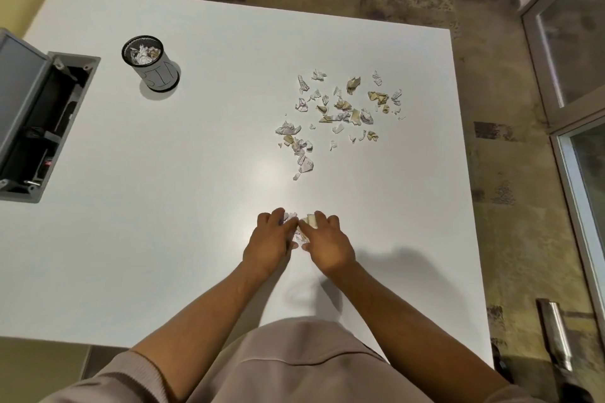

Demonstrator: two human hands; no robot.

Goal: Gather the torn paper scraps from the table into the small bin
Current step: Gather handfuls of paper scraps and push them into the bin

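Both hands, the left hand (269, 240) and right hand (327, 244), squeeze a little clump of scraps (296, 222) together, ready for the bin (150, 64) far to their left.

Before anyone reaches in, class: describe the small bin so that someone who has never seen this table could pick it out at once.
Start at the white table and look to its far left part, beside the open grey floor box. The small bin is a dark mesh cylinder, upright, holding crumpled paper. It alone has a paper wrap with hand-drawn letters.
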